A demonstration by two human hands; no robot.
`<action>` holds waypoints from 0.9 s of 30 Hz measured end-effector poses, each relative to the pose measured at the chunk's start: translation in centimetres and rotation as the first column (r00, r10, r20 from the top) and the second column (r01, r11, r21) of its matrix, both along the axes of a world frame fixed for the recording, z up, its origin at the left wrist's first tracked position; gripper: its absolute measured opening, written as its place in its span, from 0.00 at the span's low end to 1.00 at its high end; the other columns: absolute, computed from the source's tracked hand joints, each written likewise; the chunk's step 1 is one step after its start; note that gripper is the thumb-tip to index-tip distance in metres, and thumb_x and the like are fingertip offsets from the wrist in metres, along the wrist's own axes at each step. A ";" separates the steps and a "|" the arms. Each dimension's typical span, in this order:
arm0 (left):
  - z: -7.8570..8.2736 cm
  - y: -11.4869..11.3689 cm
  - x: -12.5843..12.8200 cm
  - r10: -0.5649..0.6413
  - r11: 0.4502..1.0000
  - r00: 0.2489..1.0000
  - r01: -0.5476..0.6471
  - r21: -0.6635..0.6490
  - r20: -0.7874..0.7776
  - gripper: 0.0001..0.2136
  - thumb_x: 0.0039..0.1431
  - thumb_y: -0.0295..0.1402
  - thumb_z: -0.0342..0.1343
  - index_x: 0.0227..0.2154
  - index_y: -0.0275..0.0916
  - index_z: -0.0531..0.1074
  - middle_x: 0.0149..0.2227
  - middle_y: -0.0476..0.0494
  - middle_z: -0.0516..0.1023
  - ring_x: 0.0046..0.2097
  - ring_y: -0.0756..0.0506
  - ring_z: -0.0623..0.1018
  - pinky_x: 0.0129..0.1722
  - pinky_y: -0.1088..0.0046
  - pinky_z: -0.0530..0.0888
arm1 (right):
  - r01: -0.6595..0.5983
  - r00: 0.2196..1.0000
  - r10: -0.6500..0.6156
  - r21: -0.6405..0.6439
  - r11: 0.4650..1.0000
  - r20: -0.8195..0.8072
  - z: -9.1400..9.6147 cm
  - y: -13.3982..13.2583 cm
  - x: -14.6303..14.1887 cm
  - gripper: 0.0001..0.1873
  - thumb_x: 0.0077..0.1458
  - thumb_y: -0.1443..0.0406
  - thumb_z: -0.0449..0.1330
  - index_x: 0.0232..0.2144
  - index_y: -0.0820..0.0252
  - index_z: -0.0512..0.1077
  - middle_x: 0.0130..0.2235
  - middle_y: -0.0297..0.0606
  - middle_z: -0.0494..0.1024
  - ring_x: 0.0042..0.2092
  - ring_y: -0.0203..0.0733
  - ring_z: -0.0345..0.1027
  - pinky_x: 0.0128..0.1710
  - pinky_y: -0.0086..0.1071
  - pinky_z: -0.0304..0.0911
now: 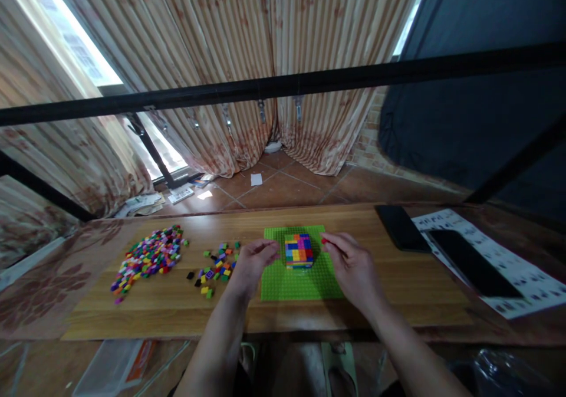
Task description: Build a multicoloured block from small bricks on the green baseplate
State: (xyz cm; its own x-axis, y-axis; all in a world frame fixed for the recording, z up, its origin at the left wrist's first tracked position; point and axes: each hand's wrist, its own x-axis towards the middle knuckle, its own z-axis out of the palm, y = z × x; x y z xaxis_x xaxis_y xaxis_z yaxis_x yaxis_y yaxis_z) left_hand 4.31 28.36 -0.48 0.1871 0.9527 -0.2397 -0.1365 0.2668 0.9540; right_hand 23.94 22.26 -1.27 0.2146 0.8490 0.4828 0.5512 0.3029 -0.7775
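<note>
R hand (357, 265) pinches small red brick (324, 241) right of multicolor block stack (299, 252) on green baseplate (283, 288), L hand (253, 260) opp., grip unclear, w/ any slack in that fingertip hold poss. dropping the brick.

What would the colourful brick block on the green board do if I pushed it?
The brick block probably wouldn't roll, since its sides look flat. It may move as one stiff piece, because its bricks look closely packed. It seems unlikely to tip easily on the green board, as it looks wide for its height.
</note>
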 end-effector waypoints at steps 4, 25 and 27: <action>-1.2 0.5 0.5 0.049 0.992 0.975 -0.022 0.123 -0.216 0.08 0.46 0.34 0.62 0.28 0.35 0.77 0.28 0.47 0.79 0.33 0.50 0.76 0.37 0.75 0.71 | -0.030 0.999 0.032 -0.126 0.992 0.017 -0.8 -0.2 0.8 0.14 0.59 0.63 0.54 0.45 0.55 0.75 0.39 0.38 0.79 0.40 0.42 0.73 0.42 0.36 0.67; -3.5 0.6 3.1 -0.005 0.977 0.969 0.058 0.206 -0.246 0.08 0.44 0.26 0.59 0.31 0.34 0.73 0.30 0.48 0.78 0.31 0.50 0.76 0.33 0.76 0.71 | -0.066 0.958 0.097 -0.122 0.990 0.269 -2.4 0.6 -0.6 0.08 0.59 0.68 0.55 0.31 0.56 0.74 0.34 0.35 0.74 0.36 0.39 0.70 0.37 0.31 0.63; -3.4 0.5 3.1 -0.011 0.979 0.970 0.060 0.197 -0.242 0.09 0.44 0.25 0.59 0.32 0.35 0.73 0.31 0.47 0.79 0.32 0.49 0.76 0.33 0.76 0.71 | -0.064 0.963 0.091 -0.111 0.992 0.255 -2.6 0.6 -0.6 0.08 0.59 0.67 0.56 0.30 0.56 0.74 0.34 0.35 0.74 0.36 0.39 0.70 0.37 0.31 0.62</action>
